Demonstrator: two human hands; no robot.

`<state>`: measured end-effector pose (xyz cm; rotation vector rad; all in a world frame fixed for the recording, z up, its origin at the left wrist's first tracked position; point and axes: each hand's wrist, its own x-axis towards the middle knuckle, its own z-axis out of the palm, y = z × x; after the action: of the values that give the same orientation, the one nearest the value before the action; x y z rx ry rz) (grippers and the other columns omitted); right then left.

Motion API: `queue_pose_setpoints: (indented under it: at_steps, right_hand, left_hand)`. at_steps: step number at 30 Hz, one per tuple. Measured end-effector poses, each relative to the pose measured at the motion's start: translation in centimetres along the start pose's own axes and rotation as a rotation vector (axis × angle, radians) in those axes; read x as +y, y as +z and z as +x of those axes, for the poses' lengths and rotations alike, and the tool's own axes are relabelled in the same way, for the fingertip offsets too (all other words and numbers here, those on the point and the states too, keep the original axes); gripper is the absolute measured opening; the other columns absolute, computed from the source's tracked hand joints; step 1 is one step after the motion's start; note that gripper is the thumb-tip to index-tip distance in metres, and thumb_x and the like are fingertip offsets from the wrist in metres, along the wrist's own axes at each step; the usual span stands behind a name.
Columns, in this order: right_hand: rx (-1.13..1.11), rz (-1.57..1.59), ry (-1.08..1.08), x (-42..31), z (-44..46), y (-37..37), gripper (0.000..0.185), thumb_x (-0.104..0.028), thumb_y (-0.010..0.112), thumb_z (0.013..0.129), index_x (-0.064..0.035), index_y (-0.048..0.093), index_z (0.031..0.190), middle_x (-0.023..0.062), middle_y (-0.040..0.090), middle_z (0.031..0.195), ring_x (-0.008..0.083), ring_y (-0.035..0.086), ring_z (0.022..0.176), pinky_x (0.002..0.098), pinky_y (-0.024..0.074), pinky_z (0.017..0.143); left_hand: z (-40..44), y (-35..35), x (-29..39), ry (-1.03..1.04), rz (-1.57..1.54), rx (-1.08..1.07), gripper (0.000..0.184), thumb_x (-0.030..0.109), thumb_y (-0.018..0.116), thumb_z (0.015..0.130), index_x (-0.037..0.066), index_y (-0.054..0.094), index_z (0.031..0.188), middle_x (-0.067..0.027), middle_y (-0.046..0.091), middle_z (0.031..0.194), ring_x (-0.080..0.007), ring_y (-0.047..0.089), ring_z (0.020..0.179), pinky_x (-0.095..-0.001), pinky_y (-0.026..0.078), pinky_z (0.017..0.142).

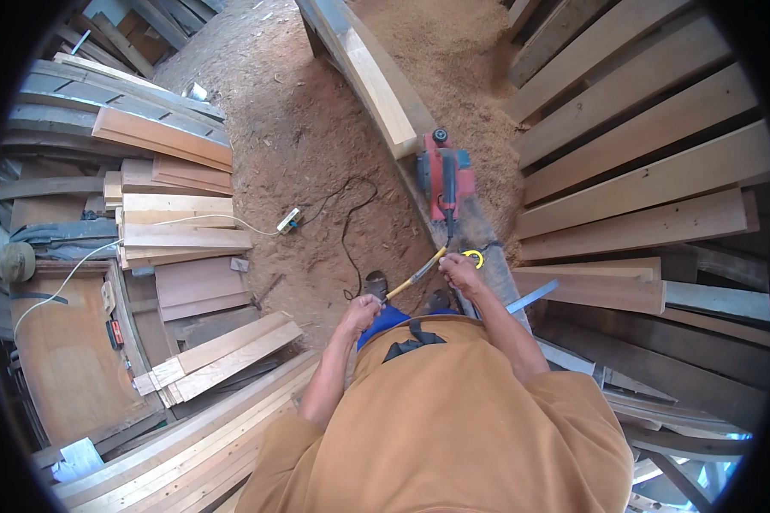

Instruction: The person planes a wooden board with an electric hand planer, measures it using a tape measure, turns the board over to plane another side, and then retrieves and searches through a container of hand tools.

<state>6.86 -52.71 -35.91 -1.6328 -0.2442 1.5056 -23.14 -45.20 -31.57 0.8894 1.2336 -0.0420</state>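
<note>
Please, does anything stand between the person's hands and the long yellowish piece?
Nothing visible blocks the long yellowish piece: the left hand holds its near end, the right hand seems to hold the other. The red power tool lies beyond them.

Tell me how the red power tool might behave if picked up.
The red power tool looks solid and bulky, so is probably heavy for its size. The dark cord at its near end seems flexible, so may drag.

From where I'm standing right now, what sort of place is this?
Probably a carpentry workshop: what looks like a red belt sander rests on a bench, sawdust lies nearby, and planks line both sides.
</note>
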Motion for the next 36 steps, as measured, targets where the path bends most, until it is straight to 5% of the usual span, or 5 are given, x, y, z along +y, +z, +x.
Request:
queue_pose_setpoints:
  at_steps: [11,19,27,33,36]
  right_hand:
    - [0.041,-0.090,-0.006,-1.4,1.0,-1.3,0.018,-0.021,0.064,0.095,-0.0038,0.067,0.089,0.0016,0.061,0.071,0.0085,0.052,0.053,0.0251,0.0385,0.043]
    - [0.145,-0.137,-0.126,-5.5,2.3,-5.1,0.017,-0.020,0.063,0.091,-0.0036,0.069,0.091,0.0010,0.061,0.071,0.0087,0.052,0.054,0.0266,0.0408,0.046]
    - [0.410,-0.621,-0.559,-13.8,5.5,-3.2,0.054,-0.029,0.068,0.089,0.0082,0.060,0.127,0.0249,0.069,0.114,0.0327,0.068,0.110,0.0410,0.0506,0.097]
    - [0.185,-0.675,-0.577,-18.5,8.6,-1.3,0.056,-0.026,0.068,0.089,0.0075,0.056,0.132,0.0244,0.069,0.116,0.0319,0.067,0.112,0.0424,0.0505,0.097]
    - [0.358,-0.607,-0.659,-15.0,15.5,-1.1,0.048,-0.022,0.068,0.090,0.0032,0.060,0.129,0.0130,0.070,0.099,0.0211,0.069,0.084,0.0355,0.0549,0.077]
  left_hand:
    - [1.6,1.6,-2.4,0.126,0.504,0.173,0.016,0.019,0.062,0.088,0.006,0.070,0.092,-0.0069,0.067,0.077,-0.0178,0.063,0.075,-0.0354,0.049,0.067]
    - [0.2,2.6,-1.3,0.128,0.413,0.280,0.023,0.023,0.060,0.087,0.004,0.069,0.097,-0.0153,0.069,0.081,-0.0240,0.066,0.078,-0.0398,0.051,0.072]
    - [1.1,0.0,0.3,0.314,0.421,0.469,0.025,0.024,0.057,0.091,0.004,0.068,0.102,-0.0167,0.069,0.085,-0.0286,0.068,0.080,-0.0416,0.052,0.075]
    - [5.7,-3.3,1.5,0.364,0.420,0.481,0.024,0.025,0.057,0.094,0.007,0.068,0.107,-0.0174,0.070,0.086,-0.0296,0.069,0.083,-0.0421,0.052,0.077]
    - [5.6,-4.3,4.4,0.327,0.451,0.449,0.025,0.026,0.058,0.095,0.008,0.068,0.108,-0.0167,0.070,0.088,-0.0294,0.069,0.085,-0.0422,0.052,0.077]
